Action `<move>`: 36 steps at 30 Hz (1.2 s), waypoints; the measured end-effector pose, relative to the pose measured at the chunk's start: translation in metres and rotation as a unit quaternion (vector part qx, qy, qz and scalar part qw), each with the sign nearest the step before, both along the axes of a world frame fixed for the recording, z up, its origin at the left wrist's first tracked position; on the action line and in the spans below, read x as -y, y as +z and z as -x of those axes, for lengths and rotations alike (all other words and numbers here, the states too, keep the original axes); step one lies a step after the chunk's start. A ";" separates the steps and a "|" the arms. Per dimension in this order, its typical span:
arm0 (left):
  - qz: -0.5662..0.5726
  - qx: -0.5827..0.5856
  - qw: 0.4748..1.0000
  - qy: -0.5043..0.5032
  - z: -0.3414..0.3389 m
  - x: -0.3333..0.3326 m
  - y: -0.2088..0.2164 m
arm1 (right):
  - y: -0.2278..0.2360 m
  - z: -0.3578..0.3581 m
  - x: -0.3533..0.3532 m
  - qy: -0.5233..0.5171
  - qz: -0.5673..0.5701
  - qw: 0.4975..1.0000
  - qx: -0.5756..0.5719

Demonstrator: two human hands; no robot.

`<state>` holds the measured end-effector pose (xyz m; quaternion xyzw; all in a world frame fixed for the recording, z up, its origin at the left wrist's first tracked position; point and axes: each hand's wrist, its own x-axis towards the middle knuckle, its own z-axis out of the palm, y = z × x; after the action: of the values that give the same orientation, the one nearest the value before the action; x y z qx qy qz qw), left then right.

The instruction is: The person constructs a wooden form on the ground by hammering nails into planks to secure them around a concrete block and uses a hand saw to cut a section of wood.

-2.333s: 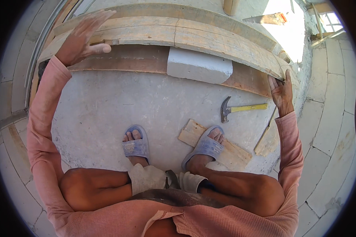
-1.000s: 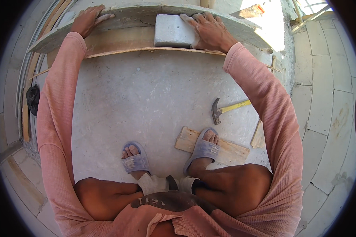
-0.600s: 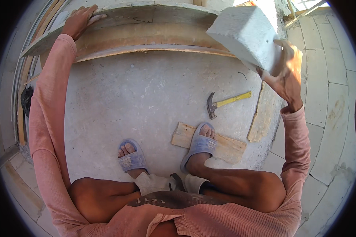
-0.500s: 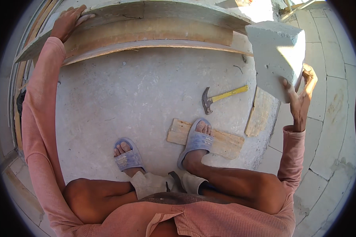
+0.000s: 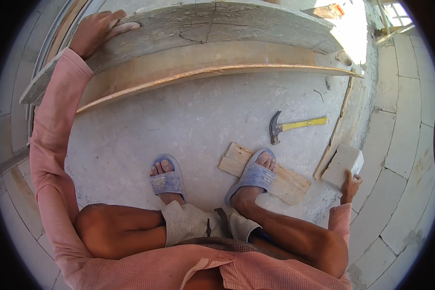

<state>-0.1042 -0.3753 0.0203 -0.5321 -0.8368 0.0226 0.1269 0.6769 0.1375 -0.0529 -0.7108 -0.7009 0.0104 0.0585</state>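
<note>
At the upper left my left hand is closed over the top edge of a long grey plank, stained and cracked, standing on its edge. A brown plywood sheet runs along its near side. Low on the right, my right hand grips the side of a pale grey masonry block, thumb on its face. The block is down beside the end of a narrow wood strip; whether it rests on the floor I cannot tell.
A claw hammer with a yellow handle lies on the concrete floor. My right sandal is on a short scrap board. A wall of large pale blocks lines the right side. Bright sunlight falls at the upper right.
My right hand has brought the block down from the plank's right end to low beside the wood strip. My left hand keeps its hold on the plank. The view has shifted slightly.
</note>
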 end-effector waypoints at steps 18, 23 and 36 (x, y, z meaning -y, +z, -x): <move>0.027 0.459 0.883 0.091 -0.056 -0.030 -0.032 | 0.085 0.287 0.017 0.511 -0.067 0.857 0.015; 0.081 0.444 0.891 0.044 -0.054 -0.085 -0.049 | 0.088 0.454 0.071 0.718 -0.088 0.688 -0.058; 0.195 0.500 0.842 0.054 -0.040 -0.095 -0.048 | 0.029 0.622 0.098 0.767 0.163 0.606 0.135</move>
<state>-0.0645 -0.2803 -0.0275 -0.4389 -0.7925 -0.0773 -0.4165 0.0550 0.0396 -0.0241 0.0959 -0.9759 0.0698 -0.1833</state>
